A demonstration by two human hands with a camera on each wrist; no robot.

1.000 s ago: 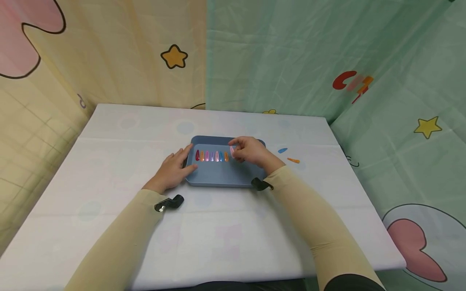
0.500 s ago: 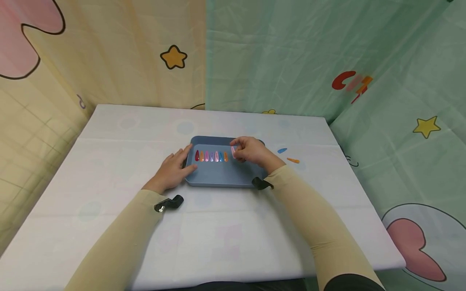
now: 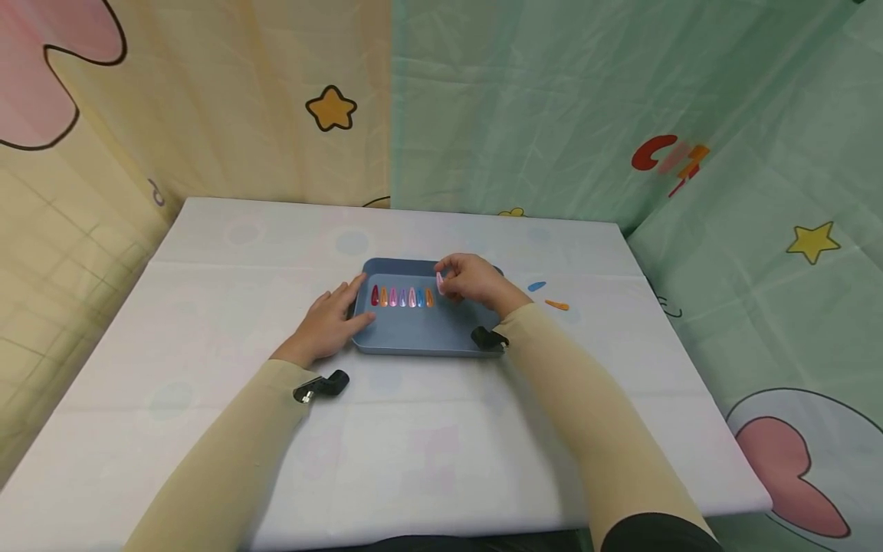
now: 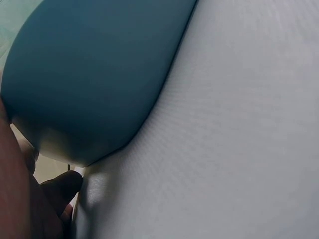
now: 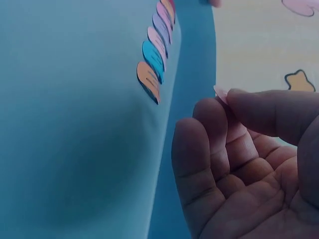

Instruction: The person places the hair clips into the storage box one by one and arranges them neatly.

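Note:
A blue-grey tray (image 3: 407, 333) lies on the table, with several snap hair clips in a row. The row runs from a dark red hair clip (image 3: 375, 295) at the left to an orange hair clip (image 3: 429, 297) at the right; a blue one (image 5: 153, 60) lies beside the orange. Just right of that row my right hand (image 3: 476, 280) pinches a pink hair clip (image 5: 221, 93) between thumb and fingertip, above the tray. My left hand (image 3: 327, 322) rests on the tray's left side, fingers extended along the rim and thumb over the near-left part.
On the white-covered table (image 3: 441, 429), right of the tray, lie a loose blue hair clip (image 3: 536, 286) and an orange hair clip (image 3: 556, 305). Printed curtains (image 3: 524, 107) hang behind the table and along its sides.
My right hand has risen slightly, moving a little away from me with the pink hair clip still pinched. My left hand and the row of clips keep their places.

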